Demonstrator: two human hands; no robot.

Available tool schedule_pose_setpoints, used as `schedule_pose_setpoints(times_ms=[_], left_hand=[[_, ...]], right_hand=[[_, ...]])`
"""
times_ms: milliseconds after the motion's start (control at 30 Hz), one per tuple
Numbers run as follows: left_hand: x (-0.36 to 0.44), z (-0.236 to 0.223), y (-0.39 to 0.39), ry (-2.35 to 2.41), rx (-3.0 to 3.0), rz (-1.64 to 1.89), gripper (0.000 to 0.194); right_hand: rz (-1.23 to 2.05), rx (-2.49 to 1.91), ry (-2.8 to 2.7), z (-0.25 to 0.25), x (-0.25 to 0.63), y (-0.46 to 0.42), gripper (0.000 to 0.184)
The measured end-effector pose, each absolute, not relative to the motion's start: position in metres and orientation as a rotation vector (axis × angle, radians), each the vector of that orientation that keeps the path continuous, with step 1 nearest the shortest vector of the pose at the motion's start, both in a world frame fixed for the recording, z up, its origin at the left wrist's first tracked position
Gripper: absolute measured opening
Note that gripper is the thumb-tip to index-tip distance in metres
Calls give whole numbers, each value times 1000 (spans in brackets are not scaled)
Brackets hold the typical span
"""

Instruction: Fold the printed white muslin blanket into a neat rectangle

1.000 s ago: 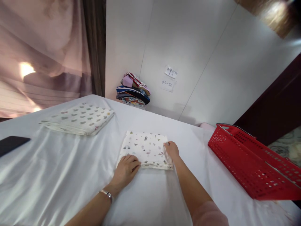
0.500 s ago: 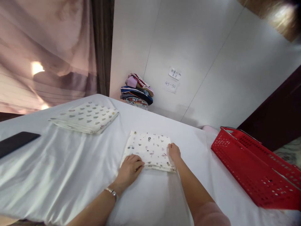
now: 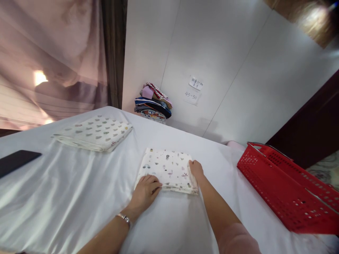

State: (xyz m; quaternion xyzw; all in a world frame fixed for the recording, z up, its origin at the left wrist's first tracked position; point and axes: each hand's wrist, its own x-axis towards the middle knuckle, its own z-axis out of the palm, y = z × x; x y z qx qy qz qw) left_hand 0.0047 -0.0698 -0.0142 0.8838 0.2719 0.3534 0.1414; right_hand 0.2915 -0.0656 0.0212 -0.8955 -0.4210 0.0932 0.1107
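A folded white cloth with small coloured prints [image 3: 167,167] lies flat on the white-sheeted table [image 3: 66,197] in front of me. My left hand [image 3: 145,192] pinches its near left corner, fingers curled around the edge. My right hand [image 3: 196,170] grips the right edge of the same cloth, fingers closed on the layers. Both forearms reach in from the bottom of the view; a bracelet sits on my left wrist.
A second folded cloth with a heart print [image 3: 95,132] lies at the far left. A dark flat object [image 3: 16,160] rests at the left edge. A red plastic basket [image 3: 286,192] stands at the right. Stacked colourful fabrics [image 3: 154,104] sit against the wall below paper notes [image 3: 194,88].
Only the camera view shifted slightly. Both hands keep the same hold on the printed cloth, which stays in place.
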Motion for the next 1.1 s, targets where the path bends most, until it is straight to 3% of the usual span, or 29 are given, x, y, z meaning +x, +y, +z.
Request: schedule_pose_setpoints(times_ms=[200,567,1100], left_hand=[[5,-12,-70,809,2546,994,17],[5,-15,-68,788,2553,1007,17],[5,-13,-68,790,2558,1024,18]], right_hand=[[298,-2632,-1221,22,299,-52,50],[307,-2596,-1268,14,306,-62,44],[299,-2653,-1313,16,273,-138,43]])
